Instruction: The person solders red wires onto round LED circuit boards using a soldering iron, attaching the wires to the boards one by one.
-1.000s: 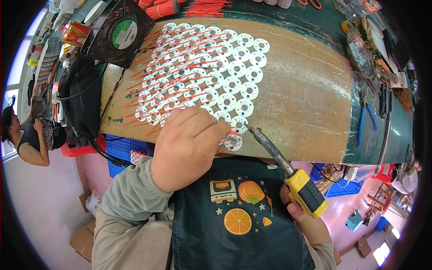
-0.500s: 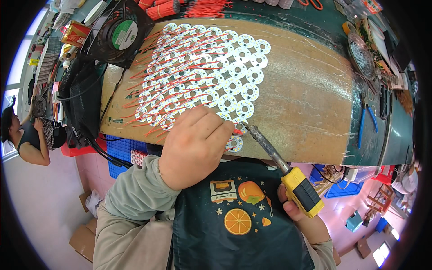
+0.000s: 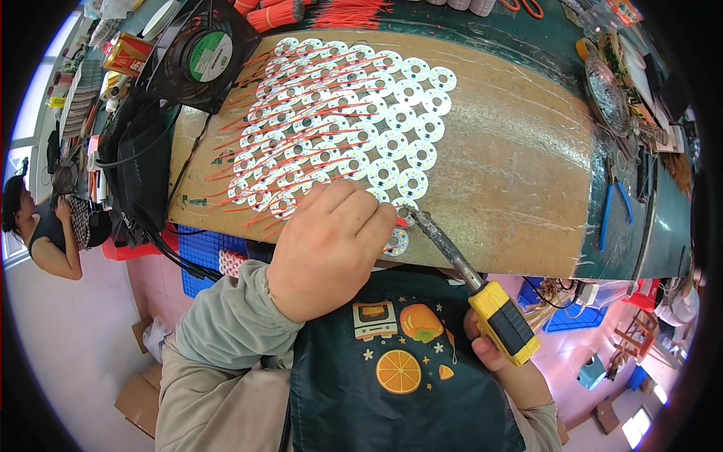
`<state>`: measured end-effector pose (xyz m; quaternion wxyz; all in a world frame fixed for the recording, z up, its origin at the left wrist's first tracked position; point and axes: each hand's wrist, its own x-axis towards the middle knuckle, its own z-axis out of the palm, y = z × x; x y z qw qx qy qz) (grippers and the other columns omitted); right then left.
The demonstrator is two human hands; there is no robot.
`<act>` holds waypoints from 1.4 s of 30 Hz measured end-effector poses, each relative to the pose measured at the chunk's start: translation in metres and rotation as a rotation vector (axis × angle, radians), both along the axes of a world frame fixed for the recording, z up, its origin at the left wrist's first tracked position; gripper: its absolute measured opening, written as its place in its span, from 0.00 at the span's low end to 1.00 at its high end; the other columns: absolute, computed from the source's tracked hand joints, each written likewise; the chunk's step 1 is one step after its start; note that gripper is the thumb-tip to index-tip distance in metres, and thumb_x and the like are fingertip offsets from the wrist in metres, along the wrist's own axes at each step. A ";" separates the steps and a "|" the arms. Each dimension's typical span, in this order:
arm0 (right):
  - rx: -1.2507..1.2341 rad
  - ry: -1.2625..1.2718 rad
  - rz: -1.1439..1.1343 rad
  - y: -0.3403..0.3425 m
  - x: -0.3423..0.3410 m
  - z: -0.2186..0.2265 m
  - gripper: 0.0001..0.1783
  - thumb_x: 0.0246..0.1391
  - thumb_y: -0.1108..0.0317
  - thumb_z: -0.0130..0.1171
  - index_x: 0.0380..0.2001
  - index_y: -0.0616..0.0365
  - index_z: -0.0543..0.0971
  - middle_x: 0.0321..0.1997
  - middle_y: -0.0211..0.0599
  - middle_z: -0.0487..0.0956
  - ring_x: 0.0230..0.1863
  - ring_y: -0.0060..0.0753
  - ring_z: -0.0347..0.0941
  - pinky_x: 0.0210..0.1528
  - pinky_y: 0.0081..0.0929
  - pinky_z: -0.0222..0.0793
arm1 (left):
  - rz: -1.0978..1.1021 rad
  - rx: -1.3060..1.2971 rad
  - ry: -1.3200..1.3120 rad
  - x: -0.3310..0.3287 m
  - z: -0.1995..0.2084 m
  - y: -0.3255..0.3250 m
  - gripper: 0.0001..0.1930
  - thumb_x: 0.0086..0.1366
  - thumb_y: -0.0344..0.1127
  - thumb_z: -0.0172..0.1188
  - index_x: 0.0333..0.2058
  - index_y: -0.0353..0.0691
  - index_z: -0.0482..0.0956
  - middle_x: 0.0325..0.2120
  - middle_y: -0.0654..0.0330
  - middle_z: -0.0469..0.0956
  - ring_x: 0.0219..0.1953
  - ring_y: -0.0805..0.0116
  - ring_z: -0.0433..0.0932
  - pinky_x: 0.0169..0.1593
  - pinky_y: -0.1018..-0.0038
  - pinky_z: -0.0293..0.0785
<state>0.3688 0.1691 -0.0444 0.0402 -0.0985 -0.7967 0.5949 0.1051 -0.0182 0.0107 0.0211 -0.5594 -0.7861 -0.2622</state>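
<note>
Rows of white ring-shaped LED boards [image 3: 392, 144] lie on a brown board [image 3: 520, 158], many with thin red wires [image 3: 241, 145] running off to the left. Over the near rows rests my left hand [image 3: 327, 245], its fingers pinched together around a red wire [image 3: 401, 222] that shows at their tips. My right hand [image 3: 489, 343] grips a soldering iron [image 3: 506, 320] by its yellow and black handle. The iron's dark tip touches or nearly touches an LED board [image 3: 405, 207] beside my left fingertips. One more LED board [image 3: 397, 242] sits nearest the front edge, partly covered by my hand.
A black fan [image 3: 203, 56] stands at the back left, with red wire bundles [image 3: 275, 16] behind it. Blue-handled pliers [image 3: 616, 207] and a round metal dish [image 3: 606, 94] are on the right. Another person [image 3: 45, 230] is at the far left.
Both hands stay almost in place, with the iron's tip still by the same board. The view shifts slightly, and the iron's handle sits a touch further left.
</note>
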 end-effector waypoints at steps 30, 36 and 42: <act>-0.211 0.034 -0.043 0.003 0.003 0.011 0.17 0.51 0.58 0.68 0.21 0.54 0.73 0.19 0.31 0.70 0.18 0.36 0.68 0.20 0.31 0.61 | 0.032 -0.023 -0.016 0.011 0.002 -0.006 0.17 0.45 0.22 0.64 0.37 0.35 0.83 0.29 0.60 0.75 0.36 0.60 0.77 0.40 0.67 0.73; -0.183 0.062 -0.008 0.005 0.003 0.010 0.16 0.51 0.57 0.68 0.22 0.54 0.75 0.19 0.31 0.71 0.18 0.37 0.69 0.20 0.31 0.63 | 0.016 -0.017 -0.017 0.011 0.001 -0.006 0.16 0.45 0.22 0.64 0.37 0.36 0.83 0.30 0.61 0.76 0.35 0.61 0.77 0.40 0.67 0.73; -0.157 0.001 -0.023 0.005 0.007 0.010 0.17 0.51 0.54 0.68 0.29 0.57 0.78 0.21 0.33 0.73 0.18 0.39 0.71 0.20 0.31 0.65 | 0.004 -0.041 -0.012 0.012 0.001 -0.003 0.16 0.46 0.22 0.63 0.37 0.35 0.82 0.30 0.60 0.76 0.36 0.60 0.78 0.41 0.67 0.74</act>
